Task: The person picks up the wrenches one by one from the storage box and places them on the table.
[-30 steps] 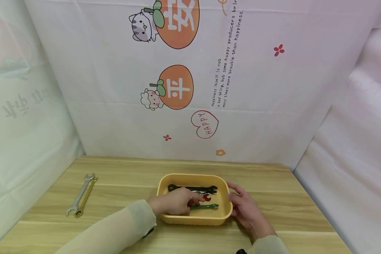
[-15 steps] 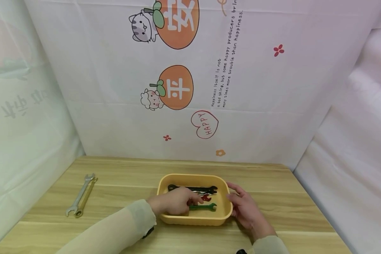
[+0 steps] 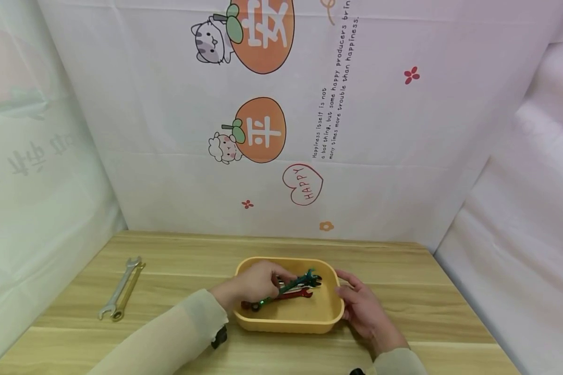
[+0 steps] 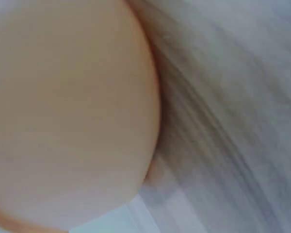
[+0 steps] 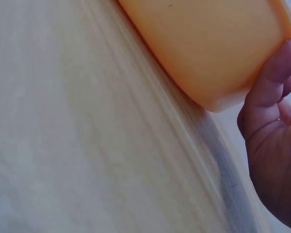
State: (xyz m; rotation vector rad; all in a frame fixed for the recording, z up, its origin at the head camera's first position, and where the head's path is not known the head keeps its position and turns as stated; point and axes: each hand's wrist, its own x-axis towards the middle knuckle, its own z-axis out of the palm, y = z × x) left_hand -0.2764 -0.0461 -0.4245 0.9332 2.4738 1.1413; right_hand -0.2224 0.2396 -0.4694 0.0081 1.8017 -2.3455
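Note:
A yellow plastic bin (image 3: 286, 326) stands on the table with several wrenches inside. My left hand (image 3: 257, 281) reaches into it and grips a green wrench (image 3: 288, 285) slantwise, its open end up and to the right. Under and beside that lie a red wrench (image 3: 301, 294), a shiny silver wrench and a dark wrench, partly covered. At the bin's right end my right hand (image 3: 363, 308) holds the wall, thumb near the rim. The right wrist view shows the same thumb (image 5: 276, 82) against the bin's outer side. Bare skin fills much of the left wrist view, hiding the left fingers.
On the left of the wooden table (image 3: 178, 271) a silver wrench (image 3: 120, 286) and a gold wrench (image 3: 129, 290) lie side by side. White printed cloth (image 3: 192, 182) hangs behind the table, with more white cloth at both sides.
The green wrench, earlier low along the bin's near side, has been lifted and turned, shifting toward the far side over the others. My left hand moved with it. The right hand stays put.

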